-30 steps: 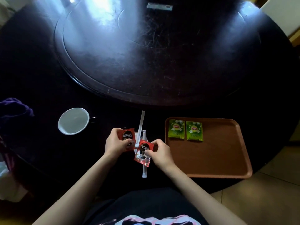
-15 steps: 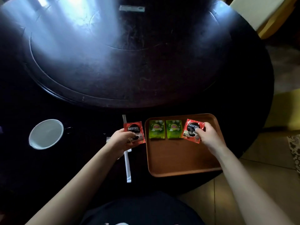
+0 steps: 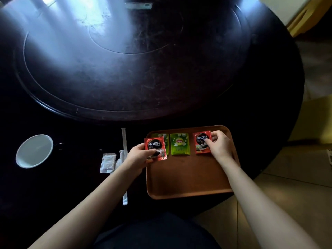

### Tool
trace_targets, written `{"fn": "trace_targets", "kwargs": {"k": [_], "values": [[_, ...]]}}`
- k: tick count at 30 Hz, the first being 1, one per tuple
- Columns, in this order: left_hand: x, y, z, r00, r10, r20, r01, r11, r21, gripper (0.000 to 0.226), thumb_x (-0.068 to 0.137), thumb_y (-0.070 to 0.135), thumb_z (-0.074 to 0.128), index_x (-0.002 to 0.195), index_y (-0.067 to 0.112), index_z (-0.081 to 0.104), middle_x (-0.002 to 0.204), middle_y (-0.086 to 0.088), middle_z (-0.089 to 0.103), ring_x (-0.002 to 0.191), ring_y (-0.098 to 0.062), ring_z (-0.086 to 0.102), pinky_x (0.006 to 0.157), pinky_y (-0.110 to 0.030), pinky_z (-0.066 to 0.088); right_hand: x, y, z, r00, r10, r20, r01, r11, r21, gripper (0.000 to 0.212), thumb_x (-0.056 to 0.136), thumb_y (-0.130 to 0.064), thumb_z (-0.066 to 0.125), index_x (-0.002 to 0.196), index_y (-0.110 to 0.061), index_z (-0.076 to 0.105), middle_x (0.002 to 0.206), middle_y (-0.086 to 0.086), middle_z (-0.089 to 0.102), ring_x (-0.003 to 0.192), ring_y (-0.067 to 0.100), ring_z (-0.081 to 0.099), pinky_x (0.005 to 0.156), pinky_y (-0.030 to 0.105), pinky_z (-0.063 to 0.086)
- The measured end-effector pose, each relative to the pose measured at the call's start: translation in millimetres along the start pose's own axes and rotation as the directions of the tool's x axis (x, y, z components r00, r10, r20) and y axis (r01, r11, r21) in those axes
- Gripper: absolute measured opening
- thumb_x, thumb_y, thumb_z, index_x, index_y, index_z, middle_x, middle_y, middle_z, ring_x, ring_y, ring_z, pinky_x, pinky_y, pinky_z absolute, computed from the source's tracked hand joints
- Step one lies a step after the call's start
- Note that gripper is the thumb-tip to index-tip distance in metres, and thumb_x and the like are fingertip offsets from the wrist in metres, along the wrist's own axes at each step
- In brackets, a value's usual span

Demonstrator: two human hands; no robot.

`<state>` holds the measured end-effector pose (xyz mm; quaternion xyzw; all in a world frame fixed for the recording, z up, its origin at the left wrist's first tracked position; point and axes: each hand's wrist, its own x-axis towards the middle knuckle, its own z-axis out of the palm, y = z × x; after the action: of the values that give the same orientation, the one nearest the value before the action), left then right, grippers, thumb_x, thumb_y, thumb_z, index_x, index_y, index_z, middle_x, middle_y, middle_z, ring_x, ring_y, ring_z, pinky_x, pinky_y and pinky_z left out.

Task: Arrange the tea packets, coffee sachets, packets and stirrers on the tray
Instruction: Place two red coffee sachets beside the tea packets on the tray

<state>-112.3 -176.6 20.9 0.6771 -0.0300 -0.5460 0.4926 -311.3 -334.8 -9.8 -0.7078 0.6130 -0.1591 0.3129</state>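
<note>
Over the far row of the brown rectangular plastic tray, my right hand pinches the upper right edge of a red foil Nescafé coffee sachet between thumb and fingertips; the sachet lies flat on the tray floor, near the far right corner. My left hand is closed on a second red foil coffee sachet, thumb on its printed face, holding it over the tray's left rim, where it overlaps the left green tea packet. Whether this sachet touches the tray or the packet below cannot be told. The right green Lipton tea packet lies flat between the two red sachets, apart from the right one. Both tea packets sit along the tray's far edge.

On the dark round wooden bench, left of the tray, a long white paper-wrapped stirrer runs toward me and passes under my left forearm; its near end shows below the arm. A second, shorter white stirrer lies just beside it. A small white paper packet lies next to these. Farther left stands a white round enamel cup with a dark handle. A raised circular turntable fills the bench centre, carrying a pale flat strip at its far side.
</note>
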Motion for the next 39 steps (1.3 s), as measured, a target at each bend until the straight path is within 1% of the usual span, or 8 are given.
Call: {"fn": "trace_targets", "kwargs": {"k": [5,9,18,23,29,32,37,39], "values": [[3,-5,11,1.000,0.003,-0.002,-0.003,0.999,-0.032,0.015,0.080,-0.004,0.059,0.092,0.006,0.061,0.086,-0.014,0.066,0.074,-0.024,0.067,0.050,-0.025,0.056,-2,1,9,0.999,-0.028,-0.023,0.028,1.000,-0.009,0.026,0.079,-0.014,0.068,0.099,0.000,0.060,0.102,0.019,0.060,0.088,0.031,0.059,0.071,0.026,0.040],[6,-8,15,1.000,0.003,-0.002,-0.003,1.000,-0.026,0.015,0.080,-0.003,0.060,0.088,0.009,0.062,0.084,-0.013,0.067,0.067,-0.020,0.069,0.047,-0.024,0.054,-4,2,11,0.999,-0.036,-0.037,0.036,0.999,-0.002,0.027,0.079,-0.013,0.068,0.100,0.000,0.058,0.104,0.019,0.058,0.092,0.031,0.057,0.072,0.026,0.039],[8,-12,18,1.000,0.003,0.010,-0.004,1.000,0.015,0.022,0.079,-0.001,0.062,0.100,0.004,0.061,0.089,-0.014,0.068,0.079,-0.026,0.068,0.062,-0.033,0.056,-6,4,12,0.999,-0.039,-0.031,0.040,0.999,0.030,0.031,0.080,-0.012,0.067,0.105,0.000,0.055,0.109,0.019,0.056,0.092,0.031,0.058,0.073,0.026,0.041],[5,-16,22,1.000,0.001,0.029,-0.002,1.000,0.015,0.015,0.079,-0.002,0.061,0.087,0.010,0.061,0.089,-0.015,0.067,0.080,-0.028,0.068,0.063,-0.033,0.057,-8,2,14,0.997,-0.042,-0.061,0.043,0.999,0.019,0.030,0.081,-0.013,0.066,0.105,-0.001,0.055,0.109,0.019,0.056,0.098,0.029,0.054,0.073,0.023,0.037],[5,-19,25,0.999,-0.008,0.035,0.006,0.999,0.038,0.023,0.078,-0.001,0.062,0.100,0.005,0.060,0.090,-0.013,0.067,0.079,-0.026,0.068,0.059,-0.030,0.056,-10,1,15,0.995,-0.040,-0.091,0.041,0.999,0.014,0.032,0.082,-0.013,0.065,0.109,-0.001,0.053,0.112,0.020,0.055,0.100,0.030,0.054,0.074,0.023,0.036],[3,-20,27,1.000,-0.006,0.023,0.005,0.999,0.053,0.017,0.078,-0.001,0.063,0.090,0.011,0.062,0.088,-0.012,0.068,0.075,-0.025,0.069,0.055,-0.028,0.056,-9,0,16,0.994,-0.041,-0.101,0.042,0.999,0.011,0.033,0.083,-0.014,0.064,0.110,-0.001,0.053,0.113,0.020,0.056,0.102,0.030,0.054,0.074,0.024,0.037],[-1,-20,29,0.999,-0.003,0.033,0.001,0.998,0.068,0.020,0.078,0.000,0.063,0.096,0.008,0.060,0.090,-0.013,0.067,0.079,-0.026,0.068,0.063,-0.033,0.056,-10,-4,15,0.995,-0.028,-0.100,0.029,1.000,0.007,0.032,0.084,-0.017,0.063,0.109,0.000,0.052,0.113,0.021,0.055,0.102,0.032,0.053,0.080,0.034,0.045],[-3,-19,30,0.999,0.000,0.041,-0.003,0.998,0.062,0.023,0.079,-0.001,0.062,0.100,0.006,0.059,0.091,-0.014,0.067,0.081,-0.028,0.068,0.068,-0.036,0.056,-17,-8,10,0.990,-0.042,-0.133,0.048,0.998,0.043,0.031,0.086,-0.020,0.060,0.109,0.000,0.052,0.110,0.020,0.055,0.096,0.029,0.054,0.073,0.028,0.045]]}}
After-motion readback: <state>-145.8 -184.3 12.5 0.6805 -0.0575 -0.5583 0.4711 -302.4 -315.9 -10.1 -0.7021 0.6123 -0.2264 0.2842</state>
